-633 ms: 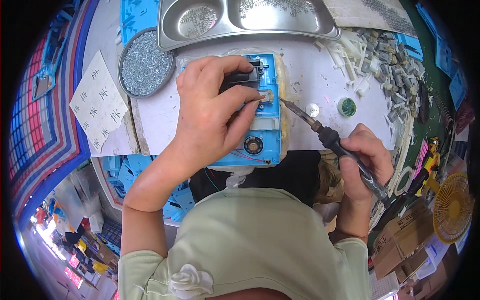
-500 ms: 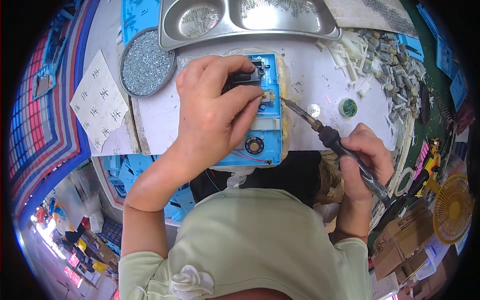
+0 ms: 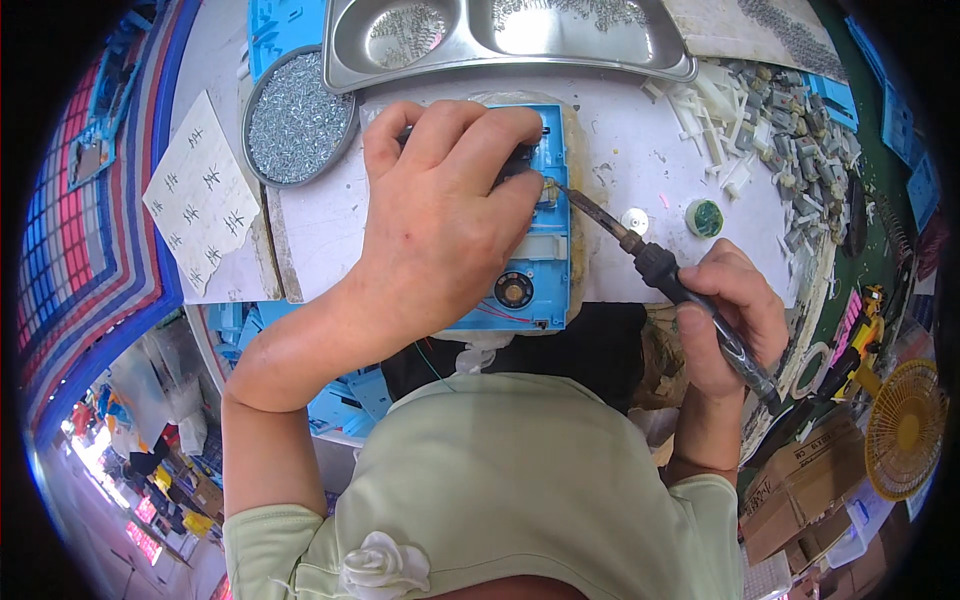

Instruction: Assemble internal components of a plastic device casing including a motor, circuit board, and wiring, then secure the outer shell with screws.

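A blue plastic casing (image 3: 553, 285) lies open-side up on a pad in front of me. My left hand (image 3: 430, 220) bends over its upper half, fingers curled around a black boxy part (image 3: 520, 160) that they mostly hide. Beside the thumb tip sits a small metal-and-white component (image 3: 549, 194) in the casing. In my right hand (image 3: 735, 315) is a soldering iron (image 3: 660, 268), gripped like a pen by its dark handle. Its tip is at the small component, touching or very close. Lower in the casing are a white strip (image 3: 540, 247) and a round speaker (image 3: 514, 290) with thin wires.
A steel tray (image 3: 600, 68) with small metal pieces spans the back. Left of it stands a round dish of screws (image 3: 300, 120), near a marked paper sheet (image 3: 203, 200). To the right are a green-filled tub (image 3: 704, 217), a white disc (image 3: 635, 221) and heaped grey-and-white parts (image 3: 790, 150).
My left hand has rolled over the casing, covering more of the black part. The iron's tip has moved slightly toward the small component. The whole view has shifted a little.
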### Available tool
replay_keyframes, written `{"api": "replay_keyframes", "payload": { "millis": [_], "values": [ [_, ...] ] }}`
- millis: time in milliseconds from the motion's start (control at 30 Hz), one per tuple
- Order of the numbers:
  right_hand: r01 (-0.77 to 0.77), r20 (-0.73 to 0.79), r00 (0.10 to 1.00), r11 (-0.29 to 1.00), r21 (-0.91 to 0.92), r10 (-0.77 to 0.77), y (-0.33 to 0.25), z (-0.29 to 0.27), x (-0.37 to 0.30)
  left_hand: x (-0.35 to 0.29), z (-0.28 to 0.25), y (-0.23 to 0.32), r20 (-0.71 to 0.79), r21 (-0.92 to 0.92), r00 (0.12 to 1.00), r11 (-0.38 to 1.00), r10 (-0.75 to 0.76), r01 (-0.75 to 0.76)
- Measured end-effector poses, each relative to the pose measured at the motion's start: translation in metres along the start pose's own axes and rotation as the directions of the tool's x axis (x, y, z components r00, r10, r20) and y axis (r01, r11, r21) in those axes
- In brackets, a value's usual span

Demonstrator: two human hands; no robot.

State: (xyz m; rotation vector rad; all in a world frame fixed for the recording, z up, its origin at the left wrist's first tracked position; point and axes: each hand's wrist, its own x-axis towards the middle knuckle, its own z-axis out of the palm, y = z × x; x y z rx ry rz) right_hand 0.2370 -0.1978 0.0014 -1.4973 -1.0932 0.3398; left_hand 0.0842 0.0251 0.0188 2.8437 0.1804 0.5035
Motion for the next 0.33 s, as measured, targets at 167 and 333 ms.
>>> {"api": "replay_keyframes", "payload": {
  "millis": [167,333],
  "values": [
    [0.019,0.009,1.0,1.0,0.002,-0.019,0.0022,0.0022,0.0019,0.0003,-0.0011,0.0006,0.018,0.014,1.0,1.0,0.01,-0.01],
    [0.036,0.022,0.999,0.999,-0.008,-0.036,0.001,0.004,0.0028,0.0001,0.0001,0.0009,0.013,0.023,1.0,1.0,0.009,-0.009]
  ]
}}
